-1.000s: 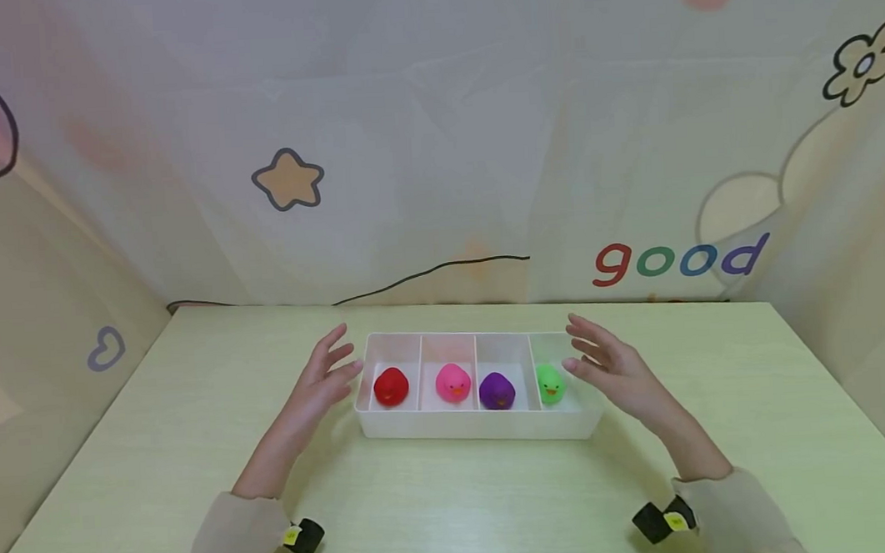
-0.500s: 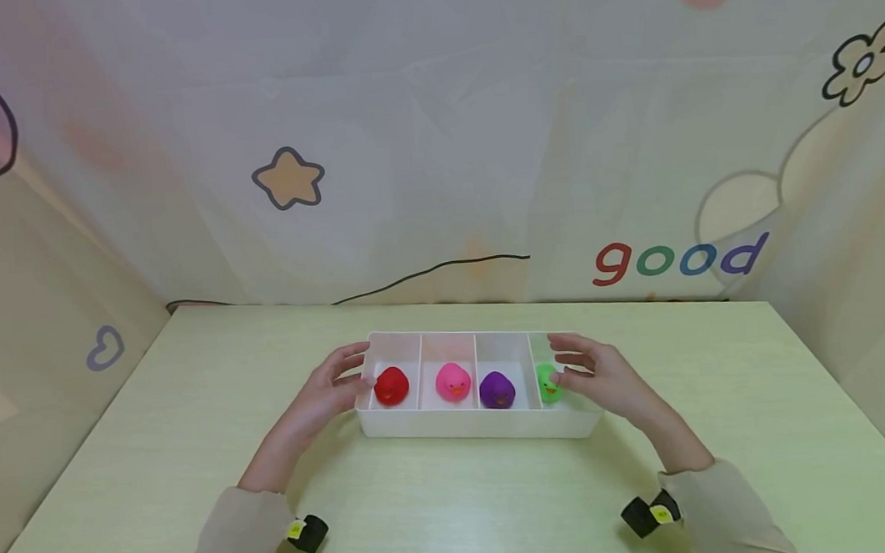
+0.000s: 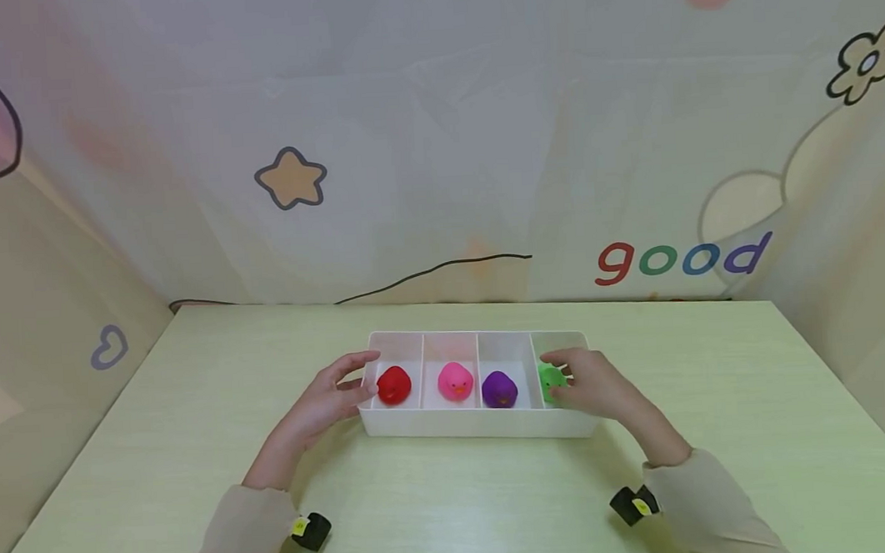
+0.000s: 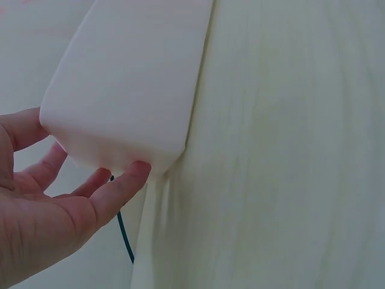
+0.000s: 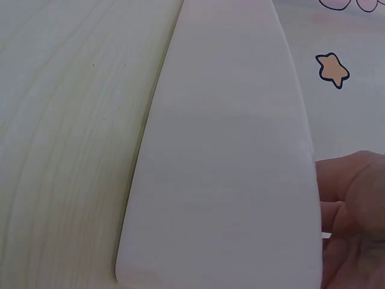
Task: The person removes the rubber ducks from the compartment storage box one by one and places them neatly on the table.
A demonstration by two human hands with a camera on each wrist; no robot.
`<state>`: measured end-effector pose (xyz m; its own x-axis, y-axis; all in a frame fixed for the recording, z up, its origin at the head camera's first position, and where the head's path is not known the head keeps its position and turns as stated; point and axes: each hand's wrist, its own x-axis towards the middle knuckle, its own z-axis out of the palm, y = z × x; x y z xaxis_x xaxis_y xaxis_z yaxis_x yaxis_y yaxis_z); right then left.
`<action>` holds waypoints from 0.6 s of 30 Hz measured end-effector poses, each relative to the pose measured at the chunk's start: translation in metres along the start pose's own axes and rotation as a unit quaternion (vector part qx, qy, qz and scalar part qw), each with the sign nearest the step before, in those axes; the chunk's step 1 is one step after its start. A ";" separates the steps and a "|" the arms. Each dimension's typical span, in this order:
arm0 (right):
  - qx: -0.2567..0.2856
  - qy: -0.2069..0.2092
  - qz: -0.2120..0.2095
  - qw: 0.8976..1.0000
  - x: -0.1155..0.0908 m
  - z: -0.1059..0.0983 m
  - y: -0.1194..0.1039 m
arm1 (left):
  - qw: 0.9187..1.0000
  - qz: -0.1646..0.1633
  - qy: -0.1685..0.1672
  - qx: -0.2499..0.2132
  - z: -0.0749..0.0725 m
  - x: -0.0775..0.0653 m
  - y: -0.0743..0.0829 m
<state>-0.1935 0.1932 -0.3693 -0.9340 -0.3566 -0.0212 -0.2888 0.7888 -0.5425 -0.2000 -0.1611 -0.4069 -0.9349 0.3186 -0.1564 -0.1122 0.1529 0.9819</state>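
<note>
A long white divided box [image 3: 480, 425] stands on the table, with a duck in each compartment. From the left these are a red duck [image 3: 394, 385], a pink duck [image 3: 455, 381], a purple duck [image 3: 499, 390] and a green duck [image 3: 551, 381]. My left hand [image 3: 334, 403] holds the box's left end, thumb over the rim; the left wrist view shows fingertips [image 4: 141, 168] against the outer end wall. Inside the rightmost compartment, my right hand [image 3: 594, 384] pinches the green duck, partly covering it. In the right wrist view the box wall hides most of that hand.
The pale wooden table [image 3: 439, 502] extends in front of and beside the box. A printed cloth [image 3: 435, 143] with a star and the word "good" hangs behind the table. A dark wrist camera [image 3: 635, 506] sits below each hand.
Both hands have moved inward to the box. My left hand has come onto its left end, and my right hand has lowered around the green duck. The box stays in place.
</note>
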 end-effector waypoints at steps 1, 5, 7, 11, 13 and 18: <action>-0.016 -0.002 0.000 1.000 0.001 0.001 -0.001 | 1.000 -0.001 0.000 -0.001 0.000 0.000 0.000; -0.074 0.003 -0.007 0.997 0.005 0.006 -0.003 | 1.000 -0.002 0.000 -0.002 0.000 0.000 -0.001; -0.095 0.008 -0.011 0.995 0.007 0.008 -0.003 | 1.000 -0.002 0.001 -0.003 0.000 0.000 -0.001; -0.110 0.014 0.007 0.994 0.009 0.010 -0.007 | 1.000 0.000 0.000 -0.006 0.000 -0.001 -0.001; -0.112 0.014 0.021 0.993 0.011 0.011 -0.009 | 1.000 0.001 -0.001 -0.007 0.000 -0.001 -0.001; -0.118 0.024 0.026 0.992 0.009 0.009 -0.011 | 1.000 -0.003 0.001 -0.009 0.001 0.000 0.000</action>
<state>-0.1970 0.1764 -0.3712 -0.9563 -0.2925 -0.0010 -0.2759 0.9031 -0.3291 -0.1994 -0.1603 -0.4070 -0.9349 0.3157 -0.1621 -0.1238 0.1380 0.9827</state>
